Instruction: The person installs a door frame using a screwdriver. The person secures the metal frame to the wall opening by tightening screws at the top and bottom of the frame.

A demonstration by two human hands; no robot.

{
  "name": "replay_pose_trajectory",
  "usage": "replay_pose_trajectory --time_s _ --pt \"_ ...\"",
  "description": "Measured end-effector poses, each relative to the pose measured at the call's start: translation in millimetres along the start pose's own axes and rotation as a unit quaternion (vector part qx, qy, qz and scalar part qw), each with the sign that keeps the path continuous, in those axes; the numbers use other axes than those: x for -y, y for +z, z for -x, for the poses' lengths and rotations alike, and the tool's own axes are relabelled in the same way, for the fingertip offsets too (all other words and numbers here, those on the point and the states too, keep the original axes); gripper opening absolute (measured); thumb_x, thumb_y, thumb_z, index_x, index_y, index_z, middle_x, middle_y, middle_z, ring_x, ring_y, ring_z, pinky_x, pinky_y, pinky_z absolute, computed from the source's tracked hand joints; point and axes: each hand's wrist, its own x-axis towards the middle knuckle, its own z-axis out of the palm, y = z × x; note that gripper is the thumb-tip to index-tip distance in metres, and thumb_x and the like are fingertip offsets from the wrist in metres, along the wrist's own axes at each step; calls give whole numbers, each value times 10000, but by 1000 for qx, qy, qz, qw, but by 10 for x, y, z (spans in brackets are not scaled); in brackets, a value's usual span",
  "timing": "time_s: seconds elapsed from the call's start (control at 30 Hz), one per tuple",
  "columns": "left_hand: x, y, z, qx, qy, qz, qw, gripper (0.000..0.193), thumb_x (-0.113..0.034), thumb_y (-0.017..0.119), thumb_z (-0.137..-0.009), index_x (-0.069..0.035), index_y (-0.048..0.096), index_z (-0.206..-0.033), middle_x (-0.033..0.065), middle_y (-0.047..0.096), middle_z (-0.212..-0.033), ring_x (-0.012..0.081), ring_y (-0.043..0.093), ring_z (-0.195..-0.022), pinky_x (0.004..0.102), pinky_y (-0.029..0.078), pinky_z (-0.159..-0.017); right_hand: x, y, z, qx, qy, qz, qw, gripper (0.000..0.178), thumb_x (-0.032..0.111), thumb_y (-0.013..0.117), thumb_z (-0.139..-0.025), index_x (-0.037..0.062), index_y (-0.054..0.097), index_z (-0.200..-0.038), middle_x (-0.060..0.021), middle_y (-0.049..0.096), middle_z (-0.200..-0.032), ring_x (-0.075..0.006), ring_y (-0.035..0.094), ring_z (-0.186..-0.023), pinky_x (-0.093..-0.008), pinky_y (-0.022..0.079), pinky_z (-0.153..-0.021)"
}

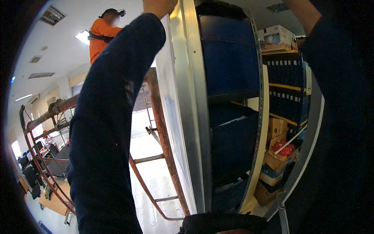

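Note:
Both of my arms, in dark blue sleeves, reach up past the top edge of the picture. The lower part of my left hand (pixel 159 7) shows beside a pale metal frame post (pixel 191 78); its fingers are cut off, so its grip is hidden. On the right, only my bare right wrist (pixel 306 13) is visible, and the hand lies beyond the picture. Between the arms stands the upright post, with a white panel (pixel 177 128) along its left side. Right behind it is a shelf rack holding dark blue boxes (pixel 231 66).
A rusty scaffold frame (pixel 157 105) stands at the left, close to my left arm. Beyond it, a person in orange (pixel 100 35) is high up near the ceiling. More shelves with dark binders (pixel 282 70) and cardboard boxes (pixel 274 160) are at the right. Desks (pixel 54 199) lie far below.

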Motion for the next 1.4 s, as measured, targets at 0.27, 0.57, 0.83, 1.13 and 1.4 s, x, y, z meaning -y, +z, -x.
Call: replay_pose_trajectory --time_s 0.27,0.57,0.83,1.13,1.4 --pt "43 -57 27 54 -21 171 984 241 -191 642 -863 -15 742 -994 249 682 -986 417 646 -963 473 509 -887 186 294 -126 66 45 -102 992 121 62 641 -871 -35 581 -913 -213 639 -872 -355 687 -816 -431 535 -763" --pt "148 -2 -95 132 -47 170 975 268 -192 598 -849 -30 759 -991 244 708 -976 409 660 -951 472 515 -882 82 545 -173 37 3 15 999 95 42 629 -848 -23 595 -909 -208 639 -873 -354 685 -815 -426 539 -735" --pt "161 -26 -133 118 -20 160 980 258 -213 625 -832 -33 766 -952 221 720 -967 401 675 -924 456 528 -858 -12 588 -200 44 -96 56 993 96 38 625 -841 -34 586 -891 -192 633 -843 -353 672 -763 -419 537 -701" --pt "7 17 -101 76 -52 211 973 248 -220 662 -850 -17 762 -951 215 711 -952 376 672 -915 439 520 -826 -245 554 -493 125 -221 322 912 132 44 493 -948 -65 560 -983 -178 697 -840 -311 723 -763 -396 571 -696" --pt "140 33 -25 30 -17 211 977 245 -200 699 -854 -17 756 -1007 227 713 -953 374 680 -904 430 528 -829 98 611 -763 284 58 133 948 210 54 434 -974 -96 532 -1084 -237 705 -824 -332 731 -760 -403 586 -703"
